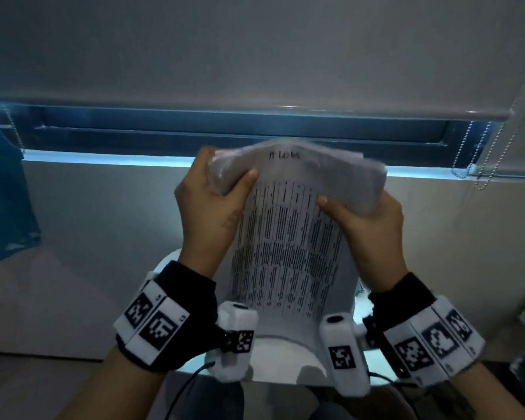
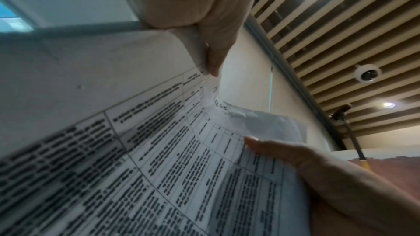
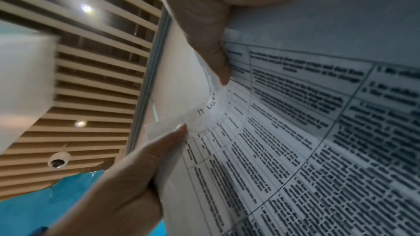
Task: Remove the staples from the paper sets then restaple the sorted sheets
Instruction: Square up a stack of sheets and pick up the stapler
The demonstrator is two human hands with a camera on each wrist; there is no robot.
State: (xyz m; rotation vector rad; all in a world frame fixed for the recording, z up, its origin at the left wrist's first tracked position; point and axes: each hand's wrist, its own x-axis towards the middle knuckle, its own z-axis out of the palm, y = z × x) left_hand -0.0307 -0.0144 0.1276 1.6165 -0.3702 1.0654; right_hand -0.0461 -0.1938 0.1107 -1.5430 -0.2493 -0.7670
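Observation:
I hold a set of printed sheets (image 1: pixel 285 244) upright in front of me, with a dense table of text and a handwritten note near its top edge. My left hand (image 1: pixel 237 184) grips the top left corner, thumb on the front and fingers behind. My right hand (image 1: pixel 346 213) grips the top right part the same way. The top of the sheets bulges and curls between the two hands. The left wrist view shows the paper (image 2: pixel 181 168) with both thumbs pressed on it, and so does the right wrist view (image 3: pixel 295 150). No staple shows in any view.
Behind the paper is a window with a lowered roller blind (image 1: pixel 255 56); its bead chains (image 1: pixel 479 153) hang at the right. A blue cloth (image 1: pixel 3 192) hangs at the left. A white rounded surface (image 1: pixel 285 353) lies under the sheets. A dome camera (image 2: pixel 367 75) sits on the slatted ceiling.

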